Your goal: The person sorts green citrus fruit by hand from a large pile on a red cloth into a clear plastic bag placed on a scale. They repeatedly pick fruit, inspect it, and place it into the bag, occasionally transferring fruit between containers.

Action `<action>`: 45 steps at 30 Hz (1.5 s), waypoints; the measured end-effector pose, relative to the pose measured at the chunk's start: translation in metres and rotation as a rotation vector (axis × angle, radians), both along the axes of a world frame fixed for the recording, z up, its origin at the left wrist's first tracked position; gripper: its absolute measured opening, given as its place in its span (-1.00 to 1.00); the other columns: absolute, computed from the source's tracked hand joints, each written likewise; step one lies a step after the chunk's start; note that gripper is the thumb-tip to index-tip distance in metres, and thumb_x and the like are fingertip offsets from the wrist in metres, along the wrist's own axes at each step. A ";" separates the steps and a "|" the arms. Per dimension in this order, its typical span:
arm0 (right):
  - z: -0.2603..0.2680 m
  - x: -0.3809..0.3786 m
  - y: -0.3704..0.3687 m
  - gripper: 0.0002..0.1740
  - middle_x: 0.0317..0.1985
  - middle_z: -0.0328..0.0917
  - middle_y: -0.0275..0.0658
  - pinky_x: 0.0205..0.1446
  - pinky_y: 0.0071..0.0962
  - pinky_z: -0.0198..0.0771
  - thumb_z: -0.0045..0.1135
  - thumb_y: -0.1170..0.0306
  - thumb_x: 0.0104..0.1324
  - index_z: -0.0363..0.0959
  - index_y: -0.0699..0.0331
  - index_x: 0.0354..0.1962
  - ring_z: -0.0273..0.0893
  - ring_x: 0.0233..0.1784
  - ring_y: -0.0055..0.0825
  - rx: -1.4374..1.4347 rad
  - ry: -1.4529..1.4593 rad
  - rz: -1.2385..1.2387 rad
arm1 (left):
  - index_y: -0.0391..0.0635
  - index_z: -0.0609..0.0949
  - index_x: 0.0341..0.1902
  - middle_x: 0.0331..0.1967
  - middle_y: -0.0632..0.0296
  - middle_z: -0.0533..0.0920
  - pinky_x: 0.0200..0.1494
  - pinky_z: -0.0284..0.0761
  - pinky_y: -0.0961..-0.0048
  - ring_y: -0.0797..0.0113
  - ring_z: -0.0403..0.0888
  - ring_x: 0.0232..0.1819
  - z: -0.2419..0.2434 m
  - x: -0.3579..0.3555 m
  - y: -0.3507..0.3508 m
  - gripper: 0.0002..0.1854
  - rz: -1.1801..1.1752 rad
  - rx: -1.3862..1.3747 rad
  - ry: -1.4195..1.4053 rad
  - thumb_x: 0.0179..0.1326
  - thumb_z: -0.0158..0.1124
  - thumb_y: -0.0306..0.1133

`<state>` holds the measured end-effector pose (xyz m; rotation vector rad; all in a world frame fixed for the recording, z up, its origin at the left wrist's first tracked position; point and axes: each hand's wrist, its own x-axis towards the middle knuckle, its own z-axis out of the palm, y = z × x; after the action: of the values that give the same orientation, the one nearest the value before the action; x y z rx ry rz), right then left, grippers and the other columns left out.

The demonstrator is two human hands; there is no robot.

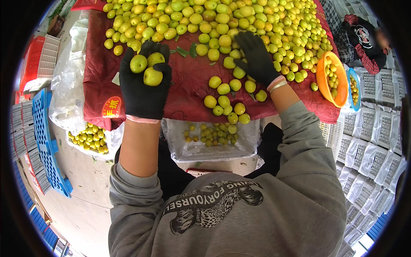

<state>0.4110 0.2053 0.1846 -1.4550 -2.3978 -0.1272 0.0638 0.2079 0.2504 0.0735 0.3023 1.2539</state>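
Observation:
My left hand (pixel 144 99), in a black glove, is turned palm up at the left of the red cloth (pixel 189 80). Three yellow-green jujubes (pixel 138 64) rest in it, with the fingers and thumb curled around them. Farther right, my right hand (pixel 257 57), gloved in black too, lies palm down at the near edge of a large pile of jujubes (pixel 221 17). Its thumb is spread from the fingers and it touches fruit; what is under the palm is hidden. A loose group of jujubes (pixel 223 101) lies between my hands, nearer to me.
Below the table edge a plastic-lined crate (pixel 208 155) holds some jujubes; another lined crate (pixel 110 151) stands left. An orange basket (pixel 342 96) and a blue basket (pixel 356 106) hold fruit at right. A person (pixel 366 38) sits beyond. Blue pallet (pixel 48 144) left; stacked crates (pixel 367 119) right.

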 end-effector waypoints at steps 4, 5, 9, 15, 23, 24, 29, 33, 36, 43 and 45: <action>0.020 -0.019 -0.037 -0.48 0.17 0.52 -0.10 0.38 -0.08 0.32 0.24 0.06 0.30 0.54 0.13 0.12 0.47 0.27 -0.09 -0.284 0.069 0.370 | -0.15 0.40 0.25 0.21 0.06 0.52 -0.07 0.61 0.29 0.07 0.52 0.20 -0.003 0.000 0.000 -0.64 -0.039 0.034 0.016 0.51 -0.01 -0.25; 0.027 -0.022 -0.029 -0.53 0.12 0.55 -0.11 0.30 -0.10 0.37 0.23 0.06 0.31 0.56 0.13 0.07 0.51 0.18 -0.11 -0.303 0.162 0.171 | -0.15 0.41 0.25 0.20 0.07 0.52 -0.09 0.60 0.30 0.07 0.52 0.20 -0.005 0.002 -0.001 -0.64 0.002 0.063 0.147 0.52 -0.02 -0.24; 0.027 -0.025 0.063 -0.61 -0.11 0.59 -0.12 -0.03 -0.16 0.50 0.19 0.02 0.35 0.62 0.14 -0.12 0.59 -0.13 -0.15 0.066 0.229 -0.106 | -0.16 0.37 0.25 0.22 0.08 0.50 -0.09 0.61 0.32 0.10 0.51 0.21 -0.008 0.004 -0.002 -0.67 -0.038 0.019 0.026 0.50 0.00 -0.33; -0.013 -0.063 0.084 -0.52 0.03 0.54 -0.10 0.17 -0.05 0.43 0.23 -0.05 0.26 0.59 0.02 0.02 0.53 0.10 -0.12 -0.122 0.208 0.117 | -0.17 0.28 0.31 0.27 0.03 0.48 -0.08 0.63 0.37 0.06 0.56 0.19 -0.008 -0.001 -0.001 -0.62 0.075 0.157 0.351 0.48 0.02 -0.44; 0.019 -0.051 -0.055 -0.32 0.41 0.29 -0.12 0.57 0.09 -0.02 0.16 0.05 0.35 0.29 0.02 0.37 0.15 0.53 -0.10 -0.320 0.084 0.249 | -0.14 0.31 0.32 0.20 0.09 0.52 -0.10 0.61 0.41 0.03 0.54 0.20 -0.010 0.001 -0.007 -0.61 0.056 0.124 0.356 0.49 0.05 -0.40; 0.026 -0.045 -0.065 -0.36 0.37 0.33 -0.12 0.52 0.05 0.07 0.17 0.08 0.35 0.33 0.04 0.34 0.22 0.48 -0.11 -0.345 0.070 0.284 | -0.14 0.32 0.31 0.18 0.11 0.53 -0.11 0.61 0.41 0.04 0.53 0.20 -0.011 0.000 -0.008 -0.62 0.025 0.177 0.289 0.49 0.05 -0.38; 0.032 -0.026 -0.049 -0.53 0.12 0.53 -0.17 0.20 -0.14 0.46 0.19 0.21 0.35 0.46 0.11 0.19 0.55 0.18 -0.18 -0.676 0.331 -0.147 | -0.28 0.35 0.30 0.19 0.03 0.52 0.06 0.61 0.35 0.10 0.51 0.26 -0.015 -0.001 -0.011 -0.62 0.054 0.233 0.330 0.55 -0.05 -0.32; 0.008 -0.037 0.002 -0.67 -0.17 0.58 -0.17 -0.10 -0.22 0.52 0.23 0.31 0.32 0.53 0.14 0.03 0.62 -0.08 -0.16 -0.455 0.121 0.018 | -0.29 0.35 0.29 0.14 0.05 0.53 0.05 0.61 0.35 0.11 0.50 0.27 -0.015 0.002 -0.009 -0.61 -0.043 0.176 0.044 0.54 -0.03 -0.30; 0.015 -0.045 0.012 -0.59 0.04 0.60 -0.18 0.06 -0.28 0.54 0.20 0.41 0.34 0.49 0.09 0.15 0.63 0.07 -0.25 -0.481 0.320 0.042 | -0.27 0.36 0.29 0.17 0.05 0.53 0.05 0.61 0.34 0.10 0.52 0.25 -0.015 0.013 -0.018 -0.58 0.118 0.188 0.562 0.53 0.00 -0.24; 0.098 -0.069 -0.056 -0.31 0.43 0.27 -0.12 0.31 -0.31 0.49 0.15 0.55 0.31 0.19 0.32 0.39 0.43 0.35 -0.32 -1.216 1.710 0.183 | -0.02 0.19 0.44 0.37 -0.02 0.41 0.08 0.65 0.32 0.02 0.50 0.31 -0.020 0.039 -0.053 -0.44 -0.186 0.181 0.551 0.43 0.08 -0.52; 0.110 -0.075 -0.067 -0.32 0.43 0.28 -0.17 0.32 -0.33 0.48 0.14 0.56 0.31 0.21 0.28 0.39 0.41 0.36 -0.37 -1.158 1.638 0.134 | 0.07 0.20 0.47 0.41 -0.03 0.37 0.07 0.65 0.32 0.02 0.47 0.34 -0.018 0.042 -0.056 -0.40 -0.221 0.218 0.432 0.42 0.09 -0.55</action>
<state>0.3363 0.1386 0.2945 -0.8465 -0.9696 1.8685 0.1056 0.1515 0.2320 0.5557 0.5145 1.0391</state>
